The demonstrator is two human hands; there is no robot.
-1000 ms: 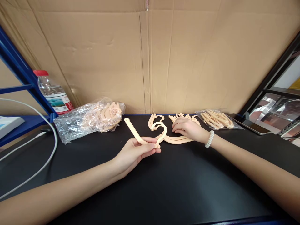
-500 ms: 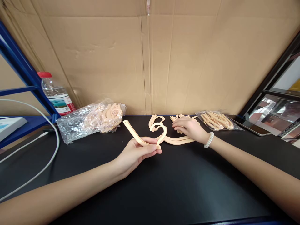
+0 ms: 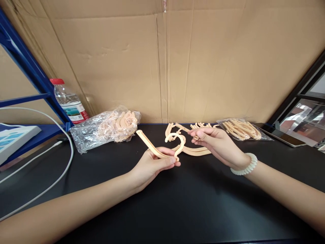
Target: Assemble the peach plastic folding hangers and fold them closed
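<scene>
My left hand (image 3: 152, 166) is closed on a beige plastic hanger part (image 3: 149, 145), a curved arm that ends in a hook (image 3: 177, 140), held just above the black table (image 3: 177, 203). Lifted off the table to the right of the hook, my right hand (image 3: 218, 144) pinches a thin beige plastic piece (image 3: 183, 128) between thumb and fingers. A white coil band sits on that wrist. Under and behind the hands lie loose beige hanger parts (image 3: 195, 150).
A crumpled clear bag of beige parts (image 3: 106, 130) lies at the left, a second small bag (image 3: 242, 129) at the right. A water bottle (image 3: 69, 103), a blue shelf frame, a white cable (image 3: 50, 159) and a cardboard wall stand around. A tablet (image 3: 281, 135) lies far right.
My right hand has risen from the pile at the back with a thin beige piece and come nearer to the hook. My left hand has barely moved.
</scene>
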